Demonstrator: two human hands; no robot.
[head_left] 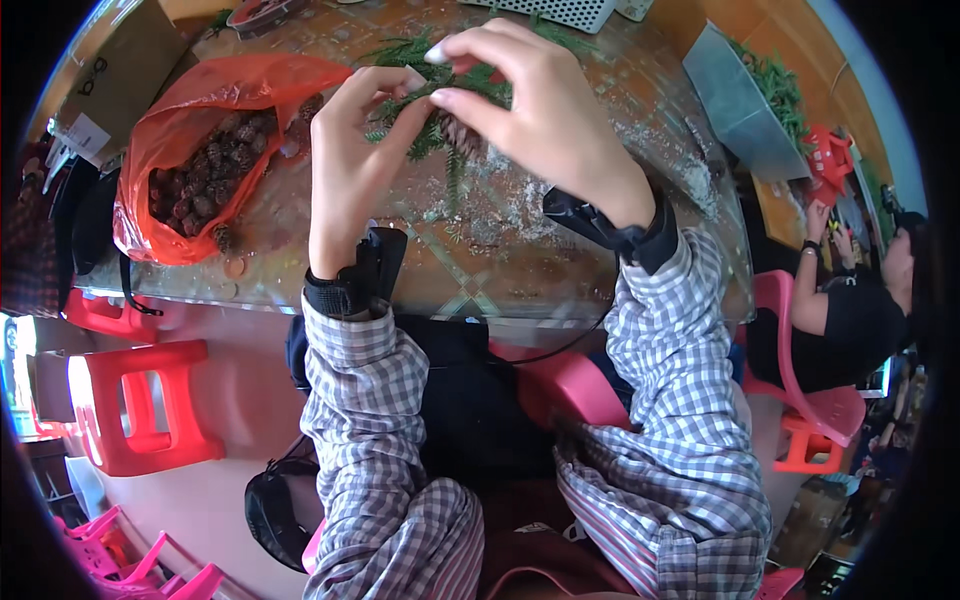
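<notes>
Above the table, my left hand [355, 140] is closed in a pinch on a green artificial fir sprig [452, 180]. The needles fan out behind and below its fingertips. My right hand [560, 110] arches over the sprig from the right, thumb and forefinger apart, with the thumb tip close to the left hand's thumb. A brown pine cone [460, 135] shows among the needles under the right hand, partly hidden. Whether it is fastened to the sprig I cannot tell. More green sprigs lie behind the hands, largely covered by them.
At left sits a red plastic bag [200, 85] full of pine cones [205, 175]. White flakes [520, 200] litter the glass-topped table [420, 270]. A translucent bin [735, 105] of greenery stands at right, near a person in black [850, 320]. A red stool [140, 405] stands below left.
</notes>
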